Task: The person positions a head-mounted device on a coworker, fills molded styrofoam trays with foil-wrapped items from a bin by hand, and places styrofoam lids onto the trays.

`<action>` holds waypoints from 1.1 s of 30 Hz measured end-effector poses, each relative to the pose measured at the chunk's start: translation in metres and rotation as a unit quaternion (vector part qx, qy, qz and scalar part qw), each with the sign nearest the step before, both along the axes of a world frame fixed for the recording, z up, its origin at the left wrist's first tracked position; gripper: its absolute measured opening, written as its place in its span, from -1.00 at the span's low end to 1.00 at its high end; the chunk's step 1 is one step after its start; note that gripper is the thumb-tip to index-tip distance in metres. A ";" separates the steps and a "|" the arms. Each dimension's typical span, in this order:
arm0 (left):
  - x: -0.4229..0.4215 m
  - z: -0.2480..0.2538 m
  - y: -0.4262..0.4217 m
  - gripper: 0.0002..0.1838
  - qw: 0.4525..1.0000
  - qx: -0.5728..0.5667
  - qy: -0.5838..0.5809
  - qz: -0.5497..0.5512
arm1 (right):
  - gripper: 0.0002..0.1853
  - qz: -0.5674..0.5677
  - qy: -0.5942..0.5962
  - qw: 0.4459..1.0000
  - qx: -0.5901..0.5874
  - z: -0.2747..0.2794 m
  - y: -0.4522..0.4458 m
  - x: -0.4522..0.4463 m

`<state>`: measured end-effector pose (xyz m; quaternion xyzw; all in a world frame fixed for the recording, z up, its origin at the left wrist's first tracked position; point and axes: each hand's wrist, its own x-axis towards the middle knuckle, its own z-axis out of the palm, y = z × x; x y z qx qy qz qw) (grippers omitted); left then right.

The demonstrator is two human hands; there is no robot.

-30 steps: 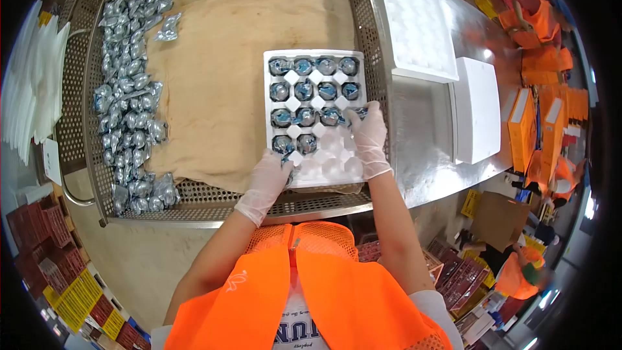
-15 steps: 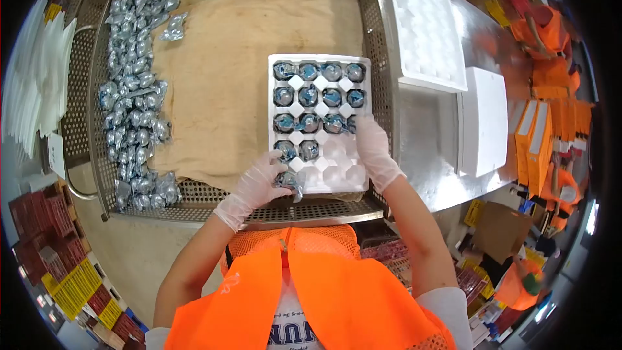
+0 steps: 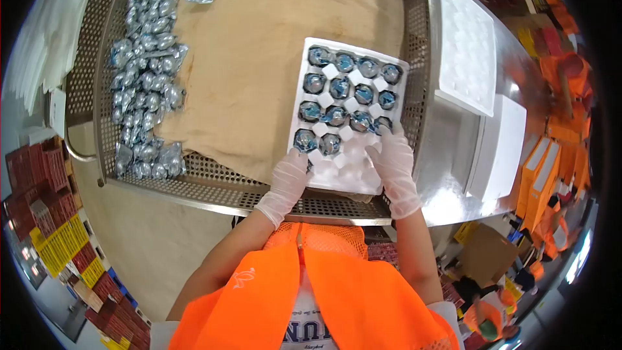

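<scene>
Left hand (image 3: 289, 183) has shifted along the white tray (image 3: 353, 175), grip unclear; right hand (image 3: 394, 161), fingers apart, beside perforated wall (image 3: 417, 58).

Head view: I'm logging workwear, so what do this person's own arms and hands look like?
The left hand and right hand wear thin, translucent whitish gloves, wrinkled and reaching past the wrists. The forearms are bare. Short light-grey sleeves show higher up, beside a sleeveless bright orange vest.
</scene>
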<state>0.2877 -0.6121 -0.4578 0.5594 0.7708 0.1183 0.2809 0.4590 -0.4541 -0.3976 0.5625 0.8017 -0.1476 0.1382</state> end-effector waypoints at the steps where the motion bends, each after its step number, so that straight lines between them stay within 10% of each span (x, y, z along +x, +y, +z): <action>1: -0.001 0.003 -0.001 -0.79 1.000 -0.024 0.007 0.011 | -0.44 0.013 0.004 1.000 -0.004 0.004 -0.005 0.002; 8: -0.026 0.004 0.003 -0.73 0.977 -0.140 0.068 -0.147 | -0.57 0.152 0.214 0.962 -0.077 0.016 -0.016 -0.123; 10: -0.026 0.003 -0.015 -0.65 0.887 0.135 -0.380 0.225 | -0.74 0.276 0.188 0.933 -0.134 0.004 -0.043 -0.196; 13: -0.070 0.052 -0.060 -0.58 0.994 0.050 -0.093 -0.010 | -0.83 0.478 0.239 0.839 -0.103 -0.053 -0.116 -0.287; 17: -0.188 0.114 -0.127 -0.69 0.864 -0.091 -0.427 0.250 | -0.85 0.585 0.413 0.695 -0.060 -0.130 -0.201 -0.370; 19: -0.248 0.091 -0.167 -0.75 0.870 -0.078 -0.271 0.404 | -0.81 0.580 0.375 0.723 -0.029 -0.142 -0.228 -0.389; 21: -0.292 0.074 -0.172 -0.78 0.899 -0.051 -0.028 0.434 | -0.78 0.560 0.283 0.763 -0.154 -0.113 -0.224 -0.397; 24: -0.348 0.000 -0.186 -0.73 0.945 -0.068 0.268 0.172 | -0.67 0.274 0.283 0.869 -0.298 -0.068 -0.191 -0.349; 29: -0.378 -0.039 -0.165 -0.75 0.928 -0.206 0.301 0.078 | -0.59 -0.109 0.410 0.799 -0.426 0.015 -0.072 -0.174; 33: -0.378 -0.016 -0.166 -0.62 0.956 -0.176 0.228 0.061 | -0.65 -0.230 0.230 0.839 -0.437 0.034 -0.026 -0.044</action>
